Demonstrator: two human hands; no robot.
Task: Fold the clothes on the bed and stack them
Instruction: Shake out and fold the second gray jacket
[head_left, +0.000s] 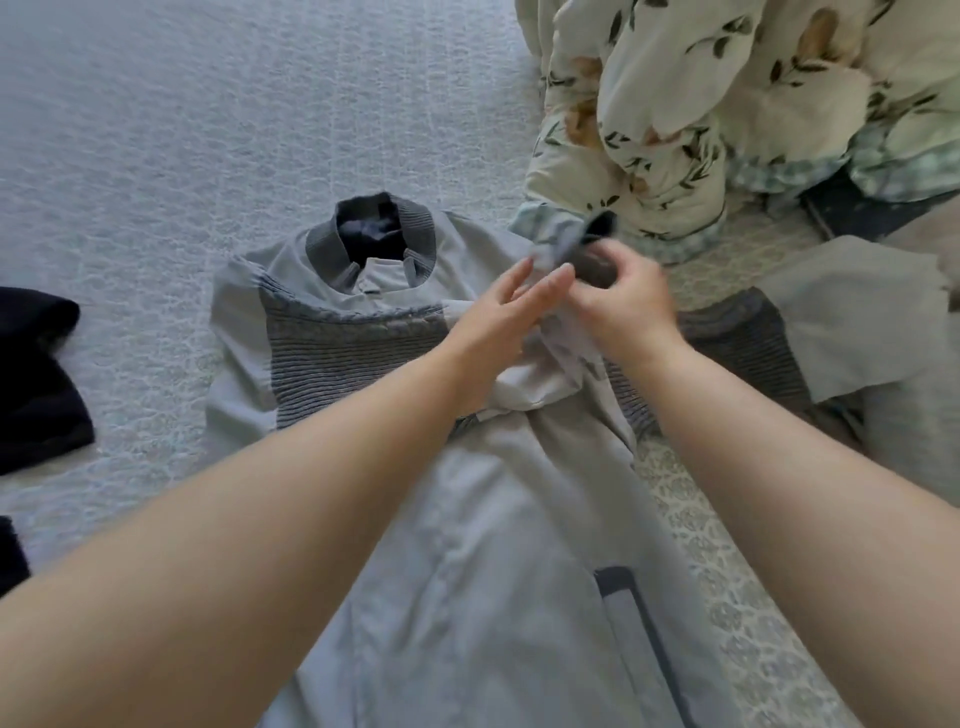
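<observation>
Sleeve cuff (597, 249) blurred, partly hidden by fingers; exact pinch hard to make out. Lower part of grey jacket (467, 519) cut off at bottom edge of view. Dark garment (36, 384) cut off at left edge of bed (156, 130). Jacket laid flat on middle of bed, collar away from person, ribbed knit band across chest, dark-edged pocket near hem. Cuff gripped by right hand (623, 306). Left hand (493, 322) held with fingers straight, touching sleeve fabric. Floral quilt (701, 104) bunched at far right corner.
</observation>
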